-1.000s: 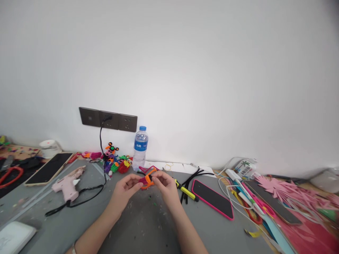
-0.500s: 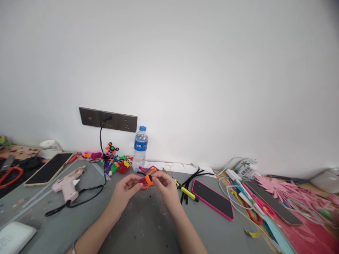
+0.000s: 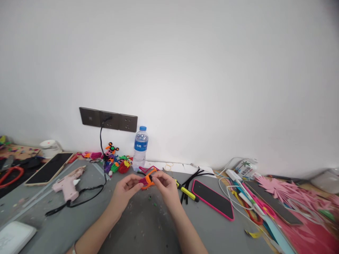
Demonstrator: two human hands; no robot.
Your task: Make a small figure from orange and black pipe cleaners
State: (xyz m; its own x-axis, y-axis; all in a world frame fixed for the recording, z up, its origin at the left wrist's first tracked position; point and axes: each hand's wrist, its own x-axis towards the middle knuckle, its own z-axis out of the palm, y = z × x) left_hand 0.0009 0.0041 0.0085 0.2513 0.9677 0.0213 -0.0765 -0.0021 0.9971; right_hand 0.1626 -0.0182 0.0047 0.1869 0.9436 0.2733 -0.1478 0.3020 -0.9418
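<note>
Between my two hands is a small pipe-cleaner figure (image 3: 149,179) in orange, magenta and black. My left hand (image 3: 127,188) pinches its magenta end between thumb and fingers. On the other side, my right hand (image 3: 166,185) grips the orange and black part with thumb and forefinger; the fingertips hide some of it. Just behind the figure lies a bent magenta pipe cleaner (image 3: 156,168). To the right of my right hand are a yellow and black pen-like tool (image 3: 188,193) and several black pipe cleaners (image 3: 188,181).
A pink glue gun (image 3: 67,187) with a black cord lies left. Finished colourful figures (image 3: 118,162) and a water bottle (image 3: 140,150) stand by the wall. Right are a pink-edged phone (image 3: 213,199), white cables and pink paper cut-outs (image 3: 280,188). Red-handled scissors (image 3: 12,175) lie far left.
</note>
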